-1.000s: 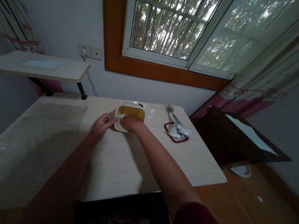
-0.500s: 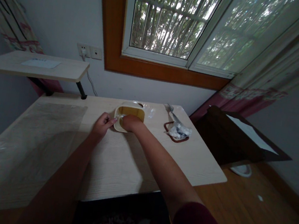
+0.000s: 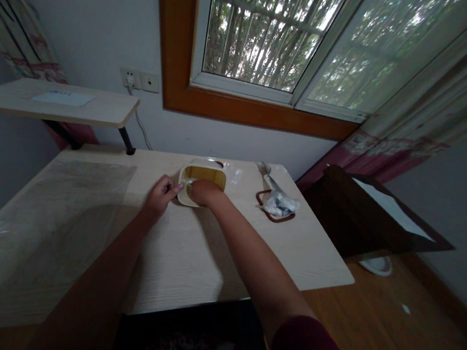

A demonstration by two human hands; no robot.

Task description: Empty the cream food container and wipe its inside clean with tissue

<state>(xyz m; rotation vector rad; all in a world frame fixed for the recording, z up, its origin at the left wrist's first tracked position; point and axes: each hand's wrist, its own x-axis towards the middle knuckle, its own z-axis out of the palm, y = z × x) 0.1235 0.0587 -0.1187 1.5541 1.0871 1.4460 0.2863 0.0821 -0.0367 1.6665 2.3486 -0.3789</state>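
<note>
A rectangular plastic container (image 3: 219, 180) with a cream rim and yellowish-brown inside stands near the back of the table. My left hand (image 3: 163, 193) is closed at its left edge, thumb and fingers pinching the rim. Inside the container is my right hand (image 3: 204, 192), fingers curled against its left inner side. A small whitish bit shows by those fingers, too small to name, and the fingertips are hidden. To the right, a brown-rimmed lid or frame (image 3: 283, 219) lies under a crumpled clear plastic bag (image 3: 280, 204).
A clear plastic sheet (image 3: 74, 206) covers the left part of the wooden table (image 3: 187, 266). A raised shelf (image 3: 107, 115) with a paper stands at the back left. Behind the container lies a pale item (image 3: 205, 161). A dark brown piece of furniture (image 3: 340, 212) is on the right.
My right hand shifts very slightly inside the container. The left hand and the container stay in place.
</note>
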